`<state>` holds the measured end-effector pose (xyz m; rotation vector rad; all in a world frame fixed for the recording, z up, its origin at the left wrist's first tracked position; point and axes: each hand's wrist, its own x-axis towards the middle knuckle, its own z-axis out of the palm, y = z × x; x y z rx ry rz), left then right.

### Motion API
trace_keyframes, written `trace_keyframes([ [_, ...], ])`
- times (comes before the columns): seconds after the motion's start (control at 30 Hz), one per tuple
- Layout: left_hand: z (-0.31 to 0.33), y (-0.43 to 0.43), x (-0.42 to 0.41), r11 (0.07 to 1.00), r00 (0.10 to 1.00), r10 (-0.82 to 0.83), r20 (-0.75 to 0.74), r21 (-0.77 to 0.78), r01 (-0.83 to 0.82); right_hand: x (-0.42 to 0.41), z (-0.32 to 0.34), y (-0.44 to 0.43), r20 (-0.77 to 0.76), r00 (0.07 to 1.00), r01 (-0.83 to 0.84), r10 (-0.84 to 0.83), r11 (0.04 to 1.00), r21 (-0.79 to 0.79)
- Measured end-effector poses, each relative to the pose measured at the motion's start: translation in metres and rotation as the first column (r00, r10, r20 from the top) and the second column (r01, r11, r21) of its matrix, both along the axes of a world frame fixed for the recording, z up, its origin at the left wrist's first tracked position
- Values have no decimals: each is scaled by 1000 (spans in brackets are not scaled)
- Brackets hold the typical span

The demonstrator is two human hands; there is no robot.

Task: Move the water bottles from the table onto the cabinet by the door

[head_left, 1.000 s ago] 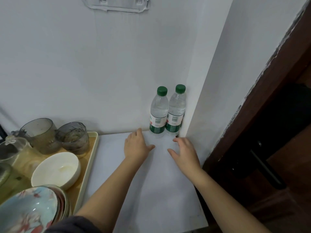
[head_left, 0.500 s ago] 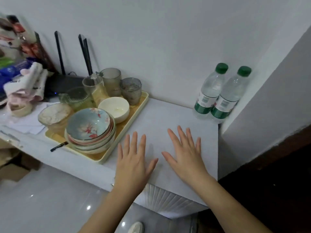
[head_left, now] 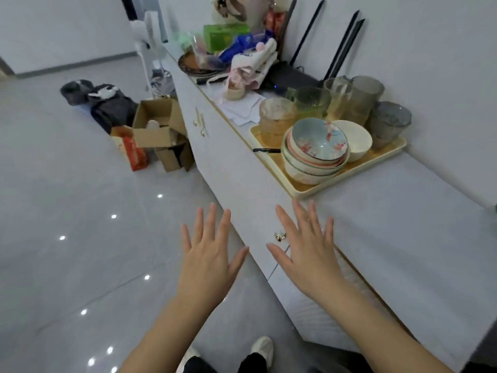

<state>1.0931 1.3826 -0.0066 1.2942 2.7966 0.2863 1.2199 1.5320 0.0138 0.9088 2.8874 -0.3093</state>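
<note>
My left hand hovers over the grey floor with fingers spread and nothing in it. My right hand is also spread and empty, in front of the white cabinet at its front edge. The water bottles are out of the frame; only a tiny green speck shows at the far right edge, too small to identify.
On the cabinet stands a cream tray with stacked patterned bowls, a white bowl and several glasses. Behind lie cloths, packets, a plate and a black router. Cardboard boxes and dark bags sit on the floor to the left.
The view has swung left, away from the two bottles in the cabinet's corner. Both hands have drawn back from the bottles and now hang past the cabinet's front edge.
</note>
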Motion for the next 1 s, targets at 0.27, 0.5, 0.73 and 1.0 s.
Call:
trace_keyframes([
  [0.27,-22,-141,-42,938,937,346,51,-49,-344,-87,-23,-97,87,944,-318,317,948,-7],
  [0.5,-48,-272,-68,807,802,588,101,-138,-574,-162,-53,-197,152,864,-482,479,876,-25],
  [0.73,-63,-366,-70,624,613,781,117,-163,-764,-224,-66,-293,169,723,-666,670,741,-85],
  [1.0,-74,-431,-68,381,355,921,159,-180,-907,-288,-79,-375,165,509,-837,845,531,-131],
])
